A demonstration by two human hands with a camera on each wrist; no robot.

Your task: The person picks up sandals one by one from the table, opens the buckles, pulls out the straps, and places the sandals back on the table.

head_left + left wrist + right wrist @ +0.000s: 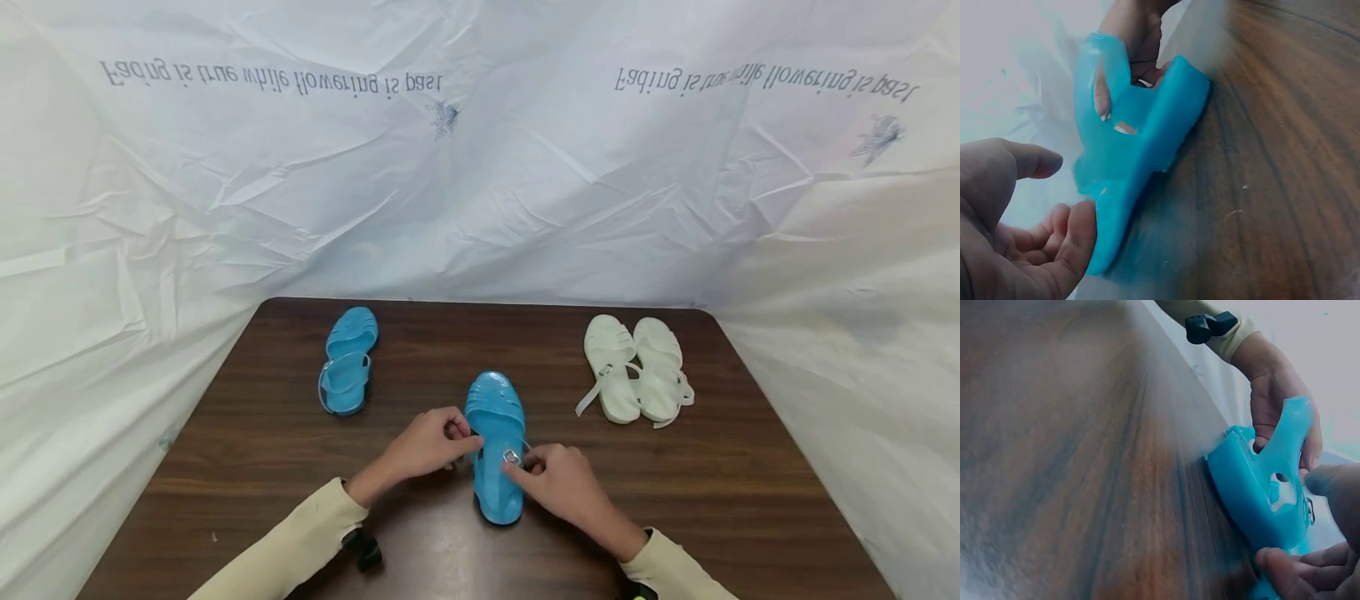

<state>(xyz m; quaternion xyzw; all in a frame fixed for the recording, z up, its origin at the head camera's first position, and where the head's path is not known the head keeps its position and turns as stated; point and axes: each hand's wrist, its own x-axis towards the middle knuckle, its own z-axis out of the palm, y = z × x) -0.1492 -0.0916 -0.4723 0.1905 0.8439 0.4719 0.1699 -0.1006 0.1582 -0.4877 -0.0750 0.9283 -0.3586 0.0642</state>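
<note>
A blue jelly sandal (498, 417) stands on the table between both hands, its toe pointing away from me. At its left side is my left hand (433, 442). In the left wrist view, the thumb (1038, 160) is held apart from loosely curled fingers (1082, 228), which touch or nearly touch the sandal's side. My right hand (566, 483) is at the right side, its thumb by a small metal buckle (512, 457). In the right wrist view, a fingertip (1270, 559) meets the sandal's outer side, and a gap separates it from the thumb (1329, 481).
Another blue sandal (348, 367) lies at the back left of the brown wooden table (675, 517). A pair of white sandals (621, 383) lies side by side at the back right, with straps loose. White printed sheeting (480, 208) hangs behind and around the table.
</note>
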